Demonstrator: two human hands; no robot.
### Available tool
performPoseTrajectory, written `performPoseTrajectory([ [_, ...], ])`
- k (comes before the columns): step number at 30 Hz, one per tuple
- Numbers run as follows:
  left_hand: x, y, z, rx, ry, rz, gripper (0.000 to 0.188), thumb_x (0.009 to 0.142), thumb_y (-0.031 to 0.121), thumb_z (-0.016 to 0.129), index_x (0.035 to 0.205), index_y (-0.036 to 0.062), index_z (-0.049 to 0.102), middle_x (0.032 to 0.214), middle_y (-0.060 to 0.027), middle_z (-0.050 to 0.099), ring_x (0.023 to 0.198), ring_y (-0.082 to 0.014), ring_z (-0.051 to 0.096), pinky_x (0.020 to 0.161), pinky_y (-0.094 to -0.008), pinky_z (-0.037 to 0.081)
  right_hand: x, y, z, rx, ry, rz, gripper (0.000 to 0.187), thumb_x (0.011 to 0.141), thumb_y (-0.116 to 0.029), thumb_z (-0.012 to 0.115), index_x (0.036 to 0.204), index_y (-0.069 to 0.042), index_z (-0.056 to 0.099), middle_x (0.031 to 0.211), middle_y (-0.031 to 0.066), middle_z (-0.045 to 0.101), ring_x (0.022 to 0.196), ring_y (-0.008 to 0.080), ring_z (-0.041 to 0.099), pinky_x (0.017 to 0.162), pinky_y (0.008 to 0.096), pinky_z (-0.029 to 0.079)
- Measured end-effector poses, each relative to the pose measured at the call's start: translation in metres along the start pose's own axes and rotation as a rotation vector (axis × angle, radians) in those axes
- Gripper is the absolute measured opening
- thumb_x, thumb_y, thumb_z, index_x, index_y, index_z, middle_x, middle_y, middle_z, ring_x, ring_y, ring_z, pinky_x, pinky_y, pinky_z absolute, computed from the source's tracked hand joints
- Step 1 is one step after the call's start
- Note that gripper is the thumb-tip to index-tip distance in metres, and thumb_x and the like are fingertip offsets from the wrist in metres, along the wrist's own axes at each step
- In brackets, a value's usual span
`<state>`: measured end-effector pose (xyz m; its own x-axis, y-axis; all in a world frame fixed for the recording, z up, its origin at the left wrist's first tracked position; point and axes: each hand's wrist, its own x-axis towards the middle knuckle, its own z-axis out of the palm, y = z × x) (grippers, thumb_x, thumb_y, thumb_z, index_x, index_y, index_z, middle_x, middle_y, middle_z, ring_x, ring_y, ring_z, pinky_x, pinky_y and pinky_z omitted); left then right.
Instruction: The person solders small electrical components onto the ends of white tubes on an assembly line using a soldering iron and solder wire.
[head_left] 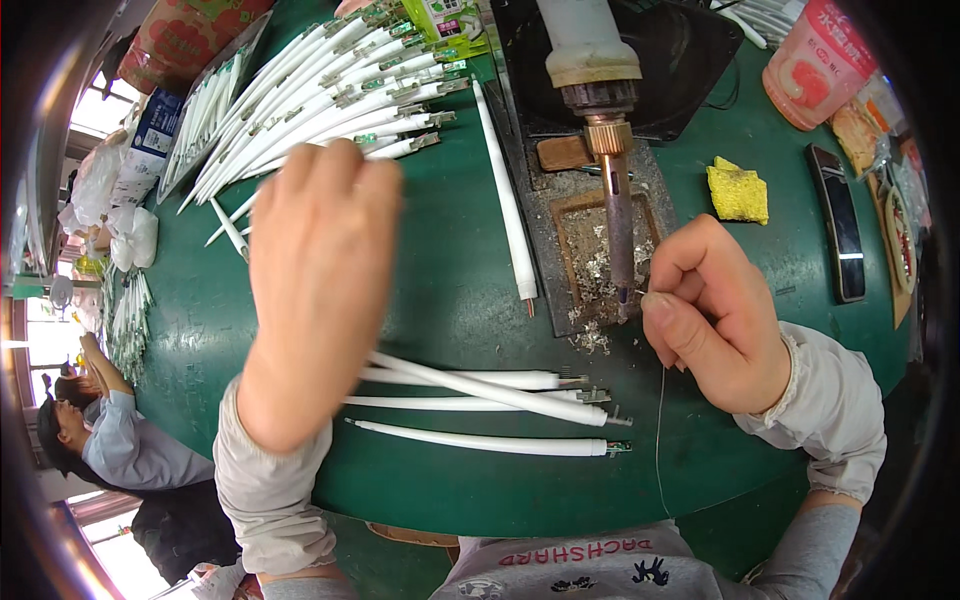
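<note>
My right hand (715,315) pinches a thin solder wire (660,430) beside the tip of a soldering iron (620,230) fixed above the table; the wire's tail hangs down toward me. My left hand (325,270) is over the table, palm down and slightly blurred, its fingertips hidden under the knuckles. Just right of my left wrist lie several white tapered tubes (480,440) with small circuit boards at their right ends. Another white tube (505,200) with bare copper leads lies alone beside the iron's base.
A large pile of white tubes (330,90) covers the far left. Below the iron is a tray (570,290) with solder scraps. A yellow sponge (738,192), a phone (838,222) and a pink cup (815,65) stand or lie rightward. A co-worker (140,440) sits at left.
</note>
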<state>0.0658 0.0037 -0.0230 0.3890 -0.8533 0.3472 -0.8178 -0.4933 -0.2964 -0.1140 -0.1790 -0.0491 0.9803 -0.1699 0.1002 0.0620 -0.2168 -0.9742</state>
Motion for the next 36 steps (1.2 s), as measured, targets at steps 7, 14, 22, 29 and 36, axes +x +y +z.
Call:
performPoseTrajectory([
  [7, -0.004, -0.003, 0.008, -0.146, -0.15, 0.0, 0.015, 0.069, 0.001, 0.06, 0.083, 0.0026, 0.056, 0.081, -0.0104, 0.054, 0.08, -0.0281, 0.052, 0.069, -0.0385, 0.041, 0.002, -0.008, -0.007, -0.065, -0.179, 0.016, 0.014, 0.086, -0.005, 0.052, 0.089, -0.002, 0.038, 0.067, 0.0015, 0.049, 0.051, 0.0045, 0.046, 0.046, 0.0183, 0.035],
  [14, -0.014, 0.05, -0.034, -0.888, -0.26, 0.088, 0.02, 0.065, -0.004, 0.065, 0.081, -0.0001, 0.053, 0.077, -0.0115, 0.053, 0.069, -0.0284, 0.054, 0.06, -0.0343, 0.044, 0.001, -0.023, -0.003, 0.062, -0.203, 0.256, 0.018, 0.08, 0.002, 0.057, 0.094, 0.0, 0.045, 0.076, 0.0037, 0.055, 0.065, 0.0058, 0.053, 0.055, 0.0187, 0.041],
  [22, -0.012, 0.047, -0.037, -1.307, -0.485, -0.115, 0.018, 0.072, -0.002, 0.067, 0.086, -0.0024, 0.055, 0.082, -0.0067, 0.055, 0.074, -0.0127, 0.057, 0.064, -0.0241, 0.047, -0.001, -0.018, -0.006, 0.204, -0.216, 0.242, 0.015, 0.081, 0.005, 0.054, 0.095, 0.002, 0.048, 0.082, 0.0076, 0.058, 0.072, 0.0109, 0.06, 0.062, 0.021, 0.047],
  [29, -0.013, 0.046, -0.037, -1.598, -0.734, -0.348, 0.018, 0.08, 0.001, 0.063, 0.094, -0.0039, 0.052, 0.088, -0.0051, 0.056, 0.078, -0.0076, 0.054, 0.069, -0.022, 0.046, 0.001, -0.021, -0.005, 0.154, -0.227, 0.24, 0.019, 0.079, 0.003, 0.058, 0.095, 0.002, 0.048, 0.085, 0.0064, 0.056, 0.075, 0.0086, 0.058, 0.059, 0.019, 0.045],
  [36, -0.013, 0.048, -0.035, -1.588, -0.742, -0.343, 0.016, 0.079, 0.0, 0.063, 0.091, -0.0033, 0.053, 0.086, -0.0049, 0.057, 0.079, -0.0071, 0.054, 0.069, -0.0219, 0.045, 0.002, -0.019, -0.006, 0.154, -0.246, 0.261, 0.019, 0.079, 0.001, 0.059, 0.094, 0.001, 0.048, 0.085, 0.0058, 0.056, 0.072, 0.007, 0.056, 0.057, 0.0184, 0.043],
])
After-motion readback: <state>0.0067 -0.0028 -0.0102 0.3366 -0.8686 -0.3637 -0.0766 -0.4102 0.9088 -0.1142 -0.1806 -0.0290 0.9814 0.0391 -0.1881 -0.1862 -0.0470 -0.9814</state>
